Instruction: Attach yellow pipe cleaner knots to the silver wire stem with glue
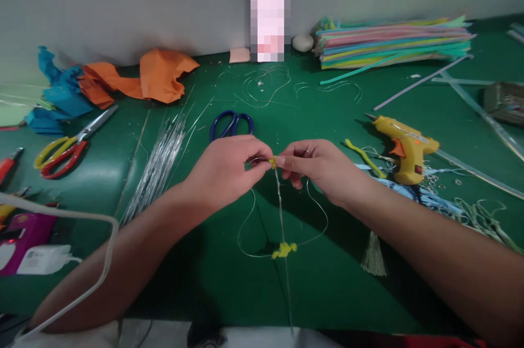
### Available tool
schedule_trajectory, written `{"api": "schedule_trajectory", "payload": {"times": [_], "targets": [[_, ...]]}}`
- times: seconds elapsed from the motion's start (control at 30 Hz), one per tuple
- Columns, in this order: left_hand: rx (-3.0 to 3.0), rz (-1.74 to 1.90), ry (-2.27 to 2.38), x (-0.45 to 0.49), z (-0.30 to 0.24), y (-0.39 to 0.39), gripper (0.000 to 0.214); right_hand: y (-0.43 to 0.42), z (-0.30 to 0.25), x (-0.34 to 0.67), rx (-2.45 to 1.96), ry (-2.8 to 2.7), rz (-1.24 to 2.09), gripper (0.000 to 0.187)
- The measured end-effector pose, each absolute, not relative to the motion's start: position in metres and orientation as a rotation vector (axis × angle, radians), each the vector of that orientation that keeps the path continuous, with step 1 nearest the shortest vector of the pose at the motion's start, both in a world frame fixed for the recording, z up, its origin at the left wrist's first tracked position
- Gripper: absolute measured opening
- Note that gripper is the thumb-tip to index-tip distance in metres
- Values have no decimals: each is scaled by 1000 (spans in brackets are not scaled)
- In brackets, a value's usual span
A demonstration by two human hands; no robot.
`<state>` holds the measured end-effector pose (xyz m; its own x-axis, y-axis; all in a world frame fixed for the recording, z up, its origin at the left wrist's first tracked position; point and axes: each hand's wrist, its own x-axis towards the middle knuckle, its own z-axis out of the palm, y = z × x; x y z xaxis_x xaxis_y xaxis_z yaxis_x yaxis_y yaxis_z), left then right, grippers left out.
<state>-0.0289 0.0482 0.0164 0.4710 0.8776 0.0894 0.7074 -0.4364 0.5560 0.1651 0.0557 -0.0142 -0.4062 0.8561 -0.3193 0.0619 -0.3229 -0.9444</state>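
Note:
Near the middle of the table, my left hand (pixel 237 165) and my right hand (pixel 313 165) meet fingertip to fingertip. Both pinch a small yellow fuzzy piece (pixel 273 162) on thin wire. From it a twisted wire stem (pixel 280 201) runs down toward the front edge. A second yellow fuzzy piece (pixel 284 250) sits partway along that stem. Fine wire (pixel 241 228) loops out to the left and right between this piece and my hands. Just behind my left hand lie blue-handled scissors (pixel 232 123), their blades hidden.
A yellow glue gun (pixel 403 146) lies right, beside blue tassels (pixel 426 195). A bundle of silver wires (pixel 159 162) and red-and-yellow scissors (pixel 76 143) lie left. Pastel pipe cleaners (pixel 393 45) are at the back right, orange paper (pixel 164 75) back left. A white cable (pixel 108 250) crosses my left forearm.

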Motion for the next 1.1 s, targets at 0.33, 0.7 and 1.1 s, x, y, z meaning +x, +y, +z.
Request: {"api": "schedule_trajectory", "payload": {"times": [0.33, 0.7, 1.1], "targets": [[2536, 369, 1327, -26, 13, 46, 19, 53, -10, 161, -1349, -1471, 1663, 25], [2752, 442, 1373, -24, 8, 40, 16, 52, -9, 160, -1208, -1380, 1787, 27], [1671, 305, 1322, -30, 23, 56, 26, 52, -16, 164, -1185, -1348, 1702, 25]]}}
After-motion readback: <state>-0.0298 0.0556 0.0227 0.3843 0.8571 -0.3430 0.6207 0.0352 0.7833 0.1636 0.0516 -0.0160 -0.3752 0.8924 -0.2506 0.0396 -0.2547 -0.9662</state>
